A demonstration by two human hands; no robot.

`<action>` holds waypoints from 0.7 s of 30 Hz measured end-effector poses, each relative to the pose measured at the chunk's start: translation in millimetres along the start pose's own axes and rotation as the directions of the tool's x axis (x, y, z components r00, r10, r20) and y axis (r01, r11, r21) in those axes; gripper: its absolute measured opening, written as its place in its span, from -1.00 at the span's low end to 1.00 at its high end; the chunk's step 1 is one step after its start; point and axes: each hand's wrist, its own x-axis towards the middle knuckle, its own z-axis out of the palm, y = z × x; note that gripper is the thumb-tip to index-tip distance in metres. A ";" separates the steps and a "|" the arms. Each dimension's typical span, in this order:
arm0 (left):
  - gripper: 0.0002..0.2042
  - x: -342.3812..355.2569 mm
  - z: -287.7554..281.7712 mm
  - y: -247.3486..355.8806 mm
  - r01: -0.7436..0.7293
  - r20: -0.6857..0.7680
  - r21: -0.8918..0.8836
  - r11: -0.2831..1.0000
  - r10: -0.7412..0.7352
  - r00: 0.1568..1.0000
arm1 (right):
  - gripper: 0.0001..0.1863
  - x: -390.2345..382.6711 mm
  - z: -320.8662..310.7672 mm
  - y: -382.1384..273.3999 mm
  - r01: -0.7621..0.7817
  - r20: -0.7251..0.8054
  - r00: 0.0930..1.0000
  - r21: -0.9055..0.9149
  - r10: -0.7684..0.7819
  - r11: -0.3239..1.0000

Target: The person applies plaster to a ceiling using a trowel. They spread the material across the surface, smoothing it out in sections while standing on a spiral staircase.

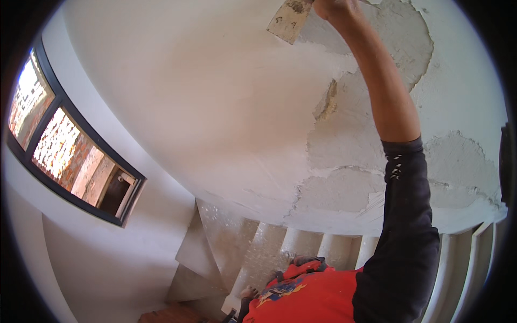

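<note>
My right hand [336, 7] is raised at the top edge, closed around a putty knife. The wide, stained blade of the putty knife [291, 20] points down and left, close to the wall [215, 107]. Rough grey patches [344, 140] with ragged, broken edges spread over the white wall around my right forearm. Low down, beside my red shirt, only a small part of my left hand [249, 292] shows. Its fingers are too small and unclear to read, and a dark object [230, 316] is near it.
A staircase [301, 243] with pale, spattered steps runs below, curving past a corner on the left. A dark-framed window [81, 153] sits in the left wall, with brickwork outside. Something reddish-brown [171, 314] lies at the bottom edge. A dark shape [506, 161] stands at the far right.
</note>
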 end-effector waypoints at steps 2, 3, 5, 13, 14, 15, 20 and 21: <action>-0.50 -0.5 -2.9 5.5 -0.003 -0.016 -0.016 1.000 0.003 1.000 | -0.76 -8.7 0.9 -24.2 0.139 0.045 0.989 0.054 -0.141 0.989; -0.50 2.9 1.4 8.0 -0.006 -0.003 -0.027 1.000 0.006 1.000 | -0.76 -9.2 -2.5 -47.7 0.229 0.063 0.970 0.080 -0.234 0.970; -0.51 10.1 7.9 21.5 -0.015 0.022 -0.046 0.999 0.016 1.000 | -0.76 -3.8 -12.5 -71.7 0.301 0.115 0.943 0.102 -0.311 0.948; -0.48 0.4 28.0 44.0 -0.056 0.048 -0.011 0.998 0.056 0.997 | -0.73 4.6 -19.1 -67.4 0.177 0.106 0.977 0.079 -0.185 0.981; -0.48 1.3 26.5 50.4 -0.081 0.109 -0.009 0.997 0.082 0.991 | -0.74 7.1 -16.8 -48.3 0.249 0.068 0.966 0.005 -0.249 0.968; -0.48 -2.8 23.9 47.9 -0.086 0.176 0.012 0.996 0.083 0.981 | -0.75 7.2 -7.1 -33.8 0.065 -0.019 0.998 -0.032 -0.066 0.997; -0.51 -1.5 49.2 54.5 -0.072 0.032 0.079 0.994 0.070 0.997 | -0.75 12.6 -2.7 -72.2 -0.040 0.092 0.995 0.172 0.025 0.984; -0.55 14.1 42.2 56.2 -0.057 0.075 0.083 0.995 0.050 0.996 | -0.75 15.6 -9.0 -75.5 0.158 0.065 0.985 0.043 -0.161 0.986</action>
